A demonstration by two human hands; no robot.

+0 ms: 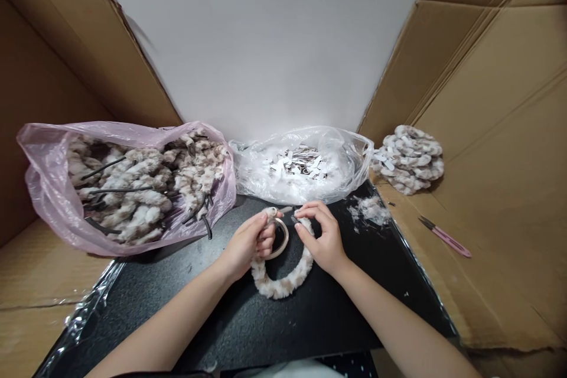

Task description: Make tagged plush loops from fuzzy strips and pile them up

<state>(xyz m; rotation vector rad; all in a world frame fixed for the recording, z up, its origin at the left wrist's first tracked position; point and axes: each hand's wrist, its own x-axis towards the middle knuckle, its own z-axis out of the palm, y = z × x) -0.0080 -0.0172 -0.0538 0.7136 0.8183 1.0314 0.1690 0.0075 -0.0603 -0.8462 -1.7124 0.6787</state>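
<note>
A fluffy beige-and-white band (282, 287) curves in an open ring over the black tabletop, its two ends between my hands. My left hand (253, 237) is closed on one end. A narrow cream ring that looks like a roll of tape (283, 242) also hangs at its fingers. My right hand (325, 236) pinches the other end between thumb and fingers. A short thin strip (287, 210) spans the gap between the two ends; whether it is tape or the band's core I cannot tell.
To the left, a pink plastic bag (39, 189) holds many fluffy strips with dark cord ends. Behind my hands lies a clear bag (252, 174) of white-tagged pieces. On the right are a stack of fluffy bands (411, 159), loose fluff (372, 209) and pink-handled snips (447, 239). Cardboard walls stand either side.
</note>
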